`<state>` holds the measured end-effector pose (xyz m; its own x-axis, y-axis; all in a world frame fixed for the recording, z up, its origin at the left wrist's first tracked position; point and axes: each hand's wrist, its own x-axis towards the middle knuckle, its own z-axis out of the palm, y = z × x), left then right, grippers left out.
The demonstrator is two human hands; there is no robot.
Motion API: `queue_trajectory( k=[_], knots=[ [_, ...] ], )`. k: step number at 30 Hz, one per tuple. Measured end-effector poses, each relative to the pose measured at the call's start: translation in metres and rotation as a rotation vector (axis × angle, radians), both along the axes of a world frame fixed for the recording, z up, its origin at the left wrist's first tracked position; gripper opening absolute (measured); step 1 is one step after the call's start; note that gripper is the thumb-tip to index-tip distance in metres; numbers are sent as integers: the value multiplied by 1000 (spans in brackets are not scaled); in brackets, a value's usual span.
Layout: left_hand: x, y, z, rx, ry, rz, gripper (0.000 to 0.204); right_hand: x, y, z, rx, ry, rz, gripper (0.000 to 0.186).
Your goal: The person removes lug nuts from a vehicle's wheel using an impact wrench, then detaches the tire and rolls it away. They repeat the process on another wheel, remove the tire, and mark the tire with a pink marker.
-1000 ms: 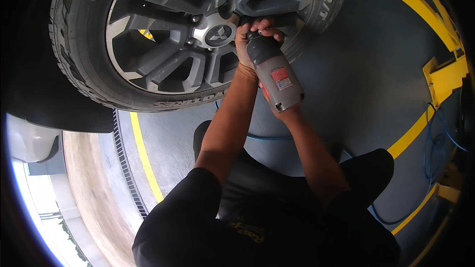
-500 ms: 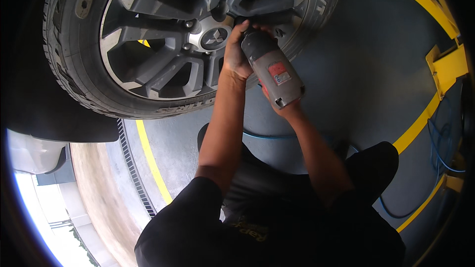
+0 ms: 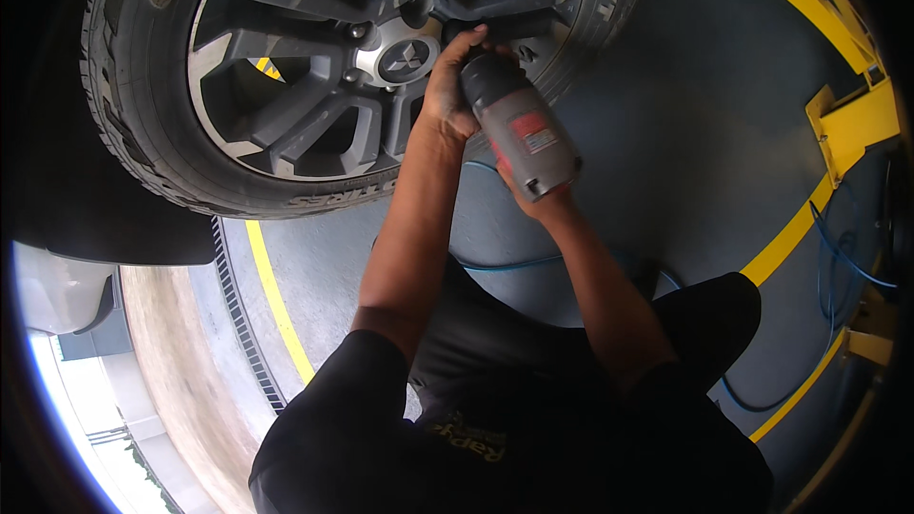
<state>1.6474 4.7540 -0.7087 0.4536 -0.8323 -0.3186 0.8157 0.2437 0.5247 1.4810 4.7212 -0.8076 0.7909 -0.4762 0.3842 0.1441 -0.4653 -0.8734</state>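
Note:
A grey and black impact wrench [image 3: 526, 133] points up and left at the hub of a car wheel [image 3: 333, 76]. My left hand [image 3: 447, 86] is wrapped round its black front end, thumb on top. My right hand [image 3: 524, 192] grips the handle underneath, mostly hidden by the tool body. The tool's tip meets the wheel beside the silver centre cap [image 3: 404, 59], but my left hand covers the contact point. Several lug nuts [image 3: 357, 30] show around the cap. The wheel has dark grey spokes and a black tyre [image 3: 143, 114].
A blue air hose [image 3: 505, 266] runs over the grey floor behind my forearms and loops at the right. Yellow lift parts [image 3: 852, 128] stand at the far right. A yellow floor line [image 3: 279, 300] and a drain grate [image 3: 238, 309] lie to the left, near the car body [image 3: 71, 290].
The view has shifted slightly, so the wheel sits a little higher and further left. Both hands keep their hold on the impact wrench, its tip still at the hub.

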Motion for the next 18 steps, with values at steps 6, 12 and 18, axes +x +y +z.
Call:
queue_trajectory(
  k=[6, 12, 18],
  knots=[
    [-15, 7, 0, -38, 57, 70, 29, -14, -3, -12, -326, -15, 3, 33],
    [-2, 15, -27, -219, 101, 173, 30, -61, 0, -4, -259, 377, 48, 37],
    [12, 43, -114, -402, 322, 219, 26, -103, 8, 31, -293, 248, 102, 27]
  ],
)
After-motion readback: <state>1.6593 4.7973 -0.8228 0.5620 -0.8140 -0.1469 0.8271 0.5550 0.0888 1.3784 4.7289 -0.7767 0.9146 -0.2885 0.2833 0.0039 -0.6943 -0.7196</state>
